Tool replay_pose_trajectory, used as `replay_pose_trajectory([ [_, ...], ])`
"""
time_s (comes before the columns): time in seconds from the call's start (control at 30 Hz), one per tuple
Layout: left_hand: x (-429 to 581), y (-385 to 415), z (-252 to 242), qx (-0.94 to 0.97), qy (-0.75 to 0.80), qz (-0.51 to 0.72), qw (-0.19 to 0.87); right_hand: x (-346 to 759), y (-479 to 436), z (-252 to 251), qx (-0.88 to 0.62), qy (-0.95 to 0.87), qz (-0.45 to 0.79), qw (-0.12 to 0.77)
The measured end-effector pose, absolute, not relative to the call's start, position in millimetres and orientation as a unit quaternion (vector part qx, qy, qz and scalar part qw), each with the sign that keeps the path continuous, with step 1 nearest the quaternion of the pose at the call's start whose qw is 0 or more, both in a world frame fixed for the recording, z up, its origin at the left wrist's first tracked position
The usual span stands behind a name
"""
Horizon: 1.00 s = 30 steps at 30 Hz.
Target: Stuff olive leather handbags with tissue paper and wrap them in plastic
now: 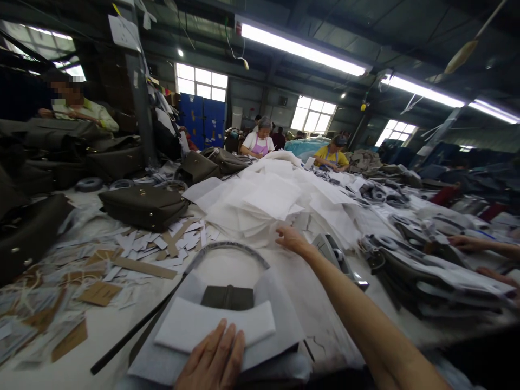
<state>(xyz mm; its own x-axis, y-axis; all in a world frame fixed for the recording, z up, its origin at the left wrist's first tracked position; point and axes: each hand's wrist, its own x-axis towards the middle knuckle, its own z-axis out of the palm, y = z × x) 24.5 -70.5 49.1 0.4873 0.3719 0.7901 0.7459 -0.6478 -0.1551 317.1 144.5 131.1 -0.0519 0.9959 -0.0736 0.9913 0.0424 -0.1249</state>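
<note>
My left hand (215, 355) lies flat, fingers stretched out, on a folded white padding sheet (215, 325). That sheet rests on a dark bag lying in front of me, largely hidden under thin white sheets. Above the padding, a dark olive tab of the bag (227, 297) shows, and its curved handle (227, 246) is wrapped in a greyish covering. My right arm is stretched forward. At the near edge of a big pile of white sheets (268, 195), my right hand (290, 239) has its fingers bent in on a thin sheet; its thumb is hidden.
A dark handbag (144, 206) stands at the left beyond scattered card tags (99, 292). A grey device (333, 254) sits beside my right forearm. More wrapped bags (439, 276) lie at the right, near another person's hands (467, 244). Co-workers sit across the table.
</note>
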Motion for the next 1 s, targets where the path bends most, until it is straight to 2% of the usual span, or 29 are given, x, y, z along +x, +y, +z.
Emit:
replay_pose_trajectory([
  [0.2,30,-74,43,-0.814,-0.352,-0.421,0.189,371,69,151,-0.748,-0.66,0.067,-0.03],
  [0.3,32,-75,41,-0.8,-0.346,-0.454,0.182,381,32,137,-0.788,-0.613,0.033,-0.058],
  [0.47,33,-80,44,-0.816,-0.372,-0.42,0.141,380,-5,99,-0.811,-0.58,0.018,-0.076],
  [0.67,30,-81,47,-0.819,-0.367,-0.412,0.159,381,-12,92,-0.814,-0.581,0.01,-0.021],
  [0.8,26,-82,54,-0.836,-0.365,-0.364,0.188,387,-18,104,-0.812,-0.583,0.011,0.036],
  [1.0,23,-79,73,-0.829,-0.363,-0.377,0.198,388,-33,125,-0.753,-0.64,0.071,0.135],
])
